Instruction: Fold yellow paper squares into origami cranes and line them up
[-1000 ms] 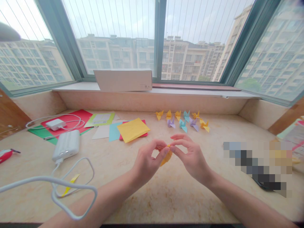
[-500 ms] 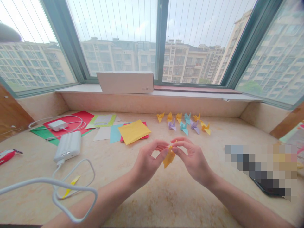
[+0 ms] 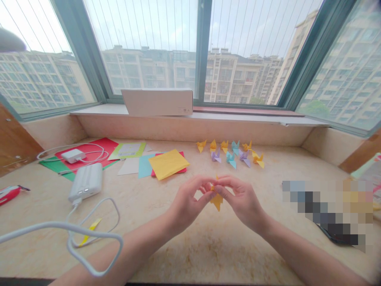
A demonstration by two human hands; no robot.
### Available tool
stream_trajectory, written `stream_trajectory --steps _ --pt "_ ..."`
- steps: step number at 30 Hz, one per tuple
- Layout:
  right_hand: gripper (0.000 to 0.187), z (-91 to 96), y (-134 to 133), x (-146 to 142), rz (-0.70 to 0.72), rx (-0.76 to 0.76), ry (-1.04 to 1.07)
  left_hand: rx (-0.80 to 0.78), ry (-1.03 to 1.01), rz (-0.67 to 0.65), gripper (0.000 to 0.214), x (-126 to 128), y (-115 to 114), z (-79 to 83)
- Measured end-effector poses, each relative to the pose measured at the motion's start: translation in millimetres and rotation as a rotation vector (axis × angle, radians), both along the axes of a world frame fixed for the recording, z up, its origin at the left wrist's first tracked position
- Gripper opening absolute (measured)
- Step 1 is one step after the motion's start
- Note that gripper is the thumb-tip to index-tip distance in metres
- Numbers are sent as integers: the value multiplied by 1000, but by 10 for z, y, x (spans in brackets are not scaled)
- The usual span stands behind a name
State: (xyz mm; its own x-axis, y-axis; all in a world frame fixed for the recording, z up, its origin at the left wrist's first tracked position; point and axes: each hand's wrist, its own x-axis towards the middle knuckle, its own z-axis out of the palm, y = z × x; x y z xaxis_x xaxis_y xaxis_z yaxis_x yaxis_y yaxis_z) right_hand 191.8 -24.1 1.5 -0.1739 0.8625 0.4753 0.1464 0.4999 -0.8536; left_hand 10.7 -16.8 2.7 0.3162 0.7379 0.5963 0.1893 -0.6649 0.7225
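I see the orange folded paper (image 3: 217,200) held above the counter's (image 3: 208,246) middle, pinched from both sides. The grip of the left hand (image 3: 187,203) and of the right hand (image 3: 243,201) clamps its top. Small paper cranes (image 3: 231,154) line the far edge, with a yellow sheet (image 3: 168,163) left of them.

The folded figure (image 3: 216,200) is thin matt paper, like the flat sheets (image 3: 168,163). The counter (image 3: 208,246) looks like polished stone (veined, with a slight gloss). The power bank (image 3: 86,181) is smooth white plastic, and its cable (image 3: 59,225) is smooth too.
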Motion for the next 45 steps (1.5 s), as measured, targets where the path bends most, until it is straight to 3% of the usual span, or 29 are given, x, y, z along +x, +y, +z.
stream_trajectory --steps 9,18,25,45 --pt "14 74 -65 -24 15 -95 11 -2 19 52 11 -5 -25 -14" --pt "19 66 -37 7 72 -125 52 -196 -117 -49 19 10 -24 23" --pt "19 86 -46 3 51 -110 30 -329 -145 -23 18 -16 -28 34" --pt "17 61 -30 -13 10 -60 55 -171 -41 20 10 -38 -56 83"
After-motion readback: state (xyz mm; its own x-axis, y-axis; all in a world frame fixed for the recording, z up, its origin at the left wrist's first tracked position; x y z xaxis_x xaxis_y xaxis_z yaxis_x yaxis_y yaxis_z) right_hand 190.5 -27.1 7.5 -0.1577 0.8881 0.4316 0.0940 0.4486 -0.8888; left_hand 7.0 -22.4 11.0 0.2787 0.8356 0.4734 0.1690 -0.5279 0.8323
